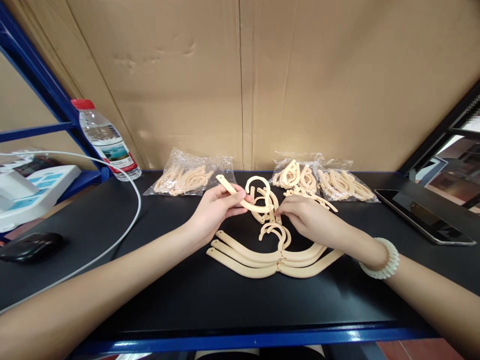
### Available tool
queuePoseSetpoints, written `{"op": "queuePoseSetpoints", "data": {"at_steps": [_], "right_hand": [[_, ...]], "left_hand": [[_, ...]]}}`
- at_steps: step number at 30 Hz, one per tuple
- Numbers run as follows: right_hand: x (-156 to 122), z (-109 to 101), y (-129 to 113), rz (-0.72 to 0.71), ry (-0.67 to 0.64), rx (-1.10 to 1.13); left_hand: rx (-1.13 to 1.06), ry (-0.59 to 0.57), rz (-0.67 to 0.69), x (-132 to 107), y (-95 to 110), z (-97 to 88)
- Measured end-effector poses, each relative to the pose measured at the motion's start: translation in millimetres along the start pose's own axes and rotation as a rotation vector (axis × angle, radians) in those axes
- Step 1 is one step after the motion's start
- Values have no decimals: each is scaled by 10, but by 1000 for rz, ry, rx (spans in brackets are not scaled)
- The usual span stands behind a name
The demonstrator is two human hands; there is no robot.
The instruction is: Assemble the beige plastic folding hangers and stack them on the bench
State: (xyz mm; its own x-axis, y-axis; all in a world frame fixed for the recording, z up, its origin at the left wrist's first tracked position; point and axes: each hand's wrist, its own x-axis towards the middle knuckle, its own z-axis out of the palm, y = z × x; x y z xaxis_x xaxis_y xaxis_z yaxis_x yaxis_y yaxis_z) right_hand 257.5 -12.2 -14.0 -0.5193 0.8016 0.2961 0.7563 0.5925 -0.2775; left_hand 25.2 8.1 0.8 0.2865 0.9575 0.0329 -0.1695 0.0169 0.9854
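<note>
My left hand (pixel 221 204) is closed around a beige plastic folding hanger (pixel 256 205), pinching one arm of it, with its round hook rising at the right end. My right hand (pixel 307 216) is just right of the hook end, fingers bent and pressed together by loose beige hanger pieces (pixel 258 216). What its fingertips grip is hidden. Closer to me, several opened hangers (pixel 245 270) lie nested on the black table, hooks pointing away. Another small heap of hanger pieces (pixel 315 196) lies behind my right hand.
Clear bags of hangers stand at the back left (pixel 187 177) and back right (pixel 343 184). A phone (pixel 423 215) lies at right. On the left are a water bottle (pixel 108 142), a black mouse (pixel 32 246), a white cable (pixel 137 205) and a power strip (pixel 45 190). Cardboard (pixel 180 80) walls the back.
</note>
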Motion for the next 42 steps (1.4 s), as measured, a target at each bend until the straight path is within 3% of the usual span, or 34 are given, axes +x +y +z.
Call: {"op": "queuePoseSetpoints", "data": {"at_steps": [9,18,27,36,42], "right_hand": [[13,-60,-14,75,-26,-75],[5,-58,43,14,-102,-139],[14,-164,15,167,-12,40],[6,43,135,261,61,50],[9,-114,60,333,163,52]], "left_hand": [[4,5,-8,13,-9,-2],[13,3,-9,-9,-1,2],[16,8,0,4,11,-13],[15,12,-5,-7,8,-1],[-1,25,-5,-11,40,5]]}}
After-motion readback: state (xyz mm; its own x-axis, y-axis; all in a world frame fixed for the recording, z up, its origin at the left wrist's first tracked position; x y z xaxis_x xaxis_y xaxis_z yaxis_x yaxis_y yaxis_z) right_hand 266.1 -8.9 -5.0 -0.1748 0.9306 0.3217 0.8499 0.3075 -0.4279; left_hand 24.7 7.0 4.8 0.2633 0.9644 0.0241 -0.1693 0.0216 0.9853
